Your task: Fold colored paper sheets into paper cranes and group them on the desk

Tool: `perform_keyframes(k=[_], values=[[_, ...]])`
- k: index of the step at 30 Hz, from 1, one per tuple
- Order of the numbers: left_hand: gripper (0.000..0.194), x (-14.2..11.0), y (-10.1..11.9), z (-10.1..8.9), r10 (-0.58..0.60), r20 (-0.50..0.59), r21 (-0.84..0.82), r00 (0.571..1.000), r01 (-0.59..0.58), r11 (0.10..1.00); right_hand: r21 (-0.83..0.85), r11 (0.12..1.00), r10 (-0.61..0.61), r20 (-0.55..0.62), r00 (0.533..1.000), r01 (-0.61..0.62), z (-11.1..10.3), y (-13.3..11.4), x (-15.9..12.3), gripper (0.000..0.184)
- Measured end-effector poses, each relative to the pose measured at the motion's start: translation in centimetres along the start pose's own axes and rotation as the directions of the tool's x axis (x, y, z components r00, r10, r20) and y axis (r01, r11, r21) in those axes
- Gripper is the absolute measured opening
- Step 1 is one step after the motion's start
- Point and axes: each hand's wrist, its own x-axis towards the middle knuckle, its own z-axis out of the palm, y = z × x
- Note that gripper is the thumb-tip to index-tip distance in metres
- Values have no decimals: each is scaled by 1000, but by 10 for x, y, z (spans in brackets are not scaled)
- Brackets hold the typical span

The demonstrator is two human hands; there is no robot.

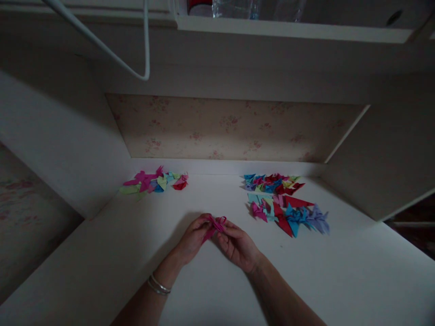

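Observation:
A small magenta piece of folded origami paper is held between both hands above the white tabletop. My left hand is closed on its left side, and a pointed end shows below the fingers. On the other side my right hand pinches the paper between thumb and forefinger, its other fingers curled beneath. Part of the paper is hidden by the fingers, so its full shape cannot be made out. Silver bangles circle the left wrist.
Colourful folded paper pieces lie at the back left. Two more groups, a rear row and a nearer cluster, lie on the right of the white tabletop. A shelf and a white cable hang overhead.

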Motion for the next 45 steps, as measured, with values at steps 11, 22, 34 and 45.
perform_keyframes(k=[11, 22, 34, 45], values=[[13, 0, 0, 2, 7, 53, 68, 999, -11, 998, 1, 1000, -24, -24, 999, 24, -2, 1, -2, 26], [25, 1, -1, 0, 2, -45, 61, 999, 1, 998, -142, 982, -130, -9, 991, 127, -3, 2, 2, 40], [25, 4, -5, 1, 263, -145, 575, 954, -135, 807, -473, 777, -571, -249, 782, 416, -9, 7, 14, 41], [27, 3, -1, 4, 216, -134, 562, 967, -105, 820, -529, 756, -564, -226, 794, 386, -4, 8, 13, 39]])
